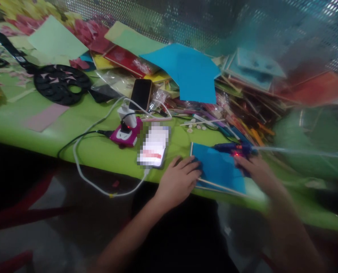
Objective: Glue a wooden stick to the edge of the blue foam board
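In my right hand (251, 167) is a dark blue glue gun (234, 148) with a red light glowing on it; a long clear glue stick (296, 152) trails from its back. Its nozzle points left, over a blue card (220, 168) at the table's front edge. My left hand (182, 176) lies on the card's left side, fingers stretched out flat. A thin pale stick (221, 183) runs along the card's near edge, and another pale strip edges its left side.
Left of the card lies a lit phone (154, 146) on a white charging cable (100, 192). A pink power socket (126, 132), a dark phone (141, 94) and a black fan-shaped piece (62, 83) are farther off. Blue paper (197, 72) tops a heap of craft scraps at the back.
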Motion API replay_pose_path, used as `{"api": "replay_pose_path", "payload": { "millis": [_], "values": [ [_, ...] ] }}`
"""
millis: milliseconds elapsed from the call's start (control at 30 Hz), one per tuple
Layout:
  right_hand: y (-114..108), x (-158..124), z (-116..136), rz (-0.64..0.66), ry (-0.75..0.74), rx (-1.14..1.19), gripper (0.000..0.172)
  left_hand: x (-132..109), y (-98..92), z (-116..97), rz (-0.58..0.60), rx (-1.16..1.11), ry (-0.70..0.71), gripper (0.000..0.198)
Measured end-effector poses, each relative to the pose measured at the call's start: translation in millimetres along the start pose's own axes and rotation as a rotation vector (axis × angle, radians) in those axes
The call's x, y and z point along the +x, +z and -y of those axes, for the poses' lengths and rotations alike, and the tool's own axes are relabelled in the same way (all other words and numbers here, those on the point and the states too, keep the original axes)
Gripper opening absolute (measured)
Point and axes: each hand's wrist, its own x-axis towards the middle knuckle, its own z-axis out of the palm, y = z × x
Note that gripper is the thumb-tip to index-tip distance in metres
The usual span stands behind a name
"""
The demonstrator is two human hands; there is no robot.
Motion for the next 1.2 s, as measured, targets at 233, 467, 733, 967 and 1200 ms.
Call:
{"api": "replay_pose_path", "payload": {
  "millis": [233,467,733,967,1200],
  "values": [
    [1.6,1.0,3.8,0.001,0.001,-0.010,0.057,0.5,-1.4,0.7,0.007,0.005,0.004,0.022],
    [11.7,5.8,14.9,0.027,-0.024,-0.021,0.058,1.1,-1.7,-0.3,0.011,0.008,0.007,0.022],
    [1.5,2.9,-2.8,-0.002,-0.003,-0.011,0.061,0.2,-1.4,0.7,-0.003,-0.017,-0.002,0.021],
    [-8.1,-4.6,-12.2,-0.043,0.017,0.088,0.063,1.2,-3.5,-2.4,-0.006,-0.050,-0.033,0.026],
    [-5.8,-2.8,-9.9,-0.017,0.016,0.092,0.063,17.5,-8.6,-13.9,0.099,-0.054,0.049,0.032]
  ]
}}
